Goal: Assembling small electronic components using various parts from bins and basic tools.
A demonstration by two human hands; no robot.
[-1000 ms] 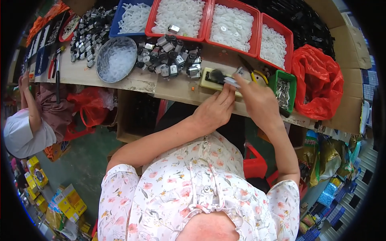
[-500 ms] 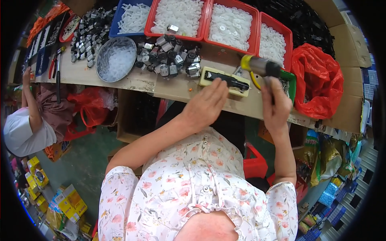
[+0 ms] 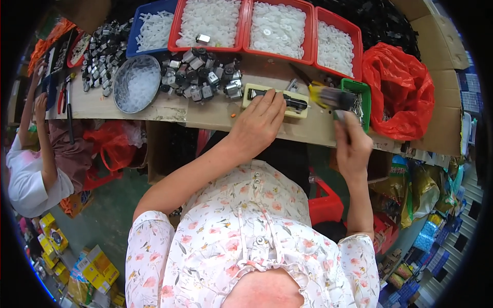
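My left hand lies with its fingers stretched over a long black part seated in a cream block-shaped holder. The fingertips rest on the part and cover its middle. My right hand is closed round the handle of a mallet with a yellow face and a dark one. Its head is smeared by motion, just right of the holder and apart from it. Behind the mallet lie yellow-handled pliers, partly hidden, and a small metal piece.
Red bins of white plastic pieces line the back, beside a blue bin. Metal-and-black parts are heaped near a round metal dish. A green bin and red bag stand right. Another person sits at left.
The mallet has come down and sits lower beside the holder. My left hand stays on the black part. The whole view has shifted slightly, and the other person's arms have moved.
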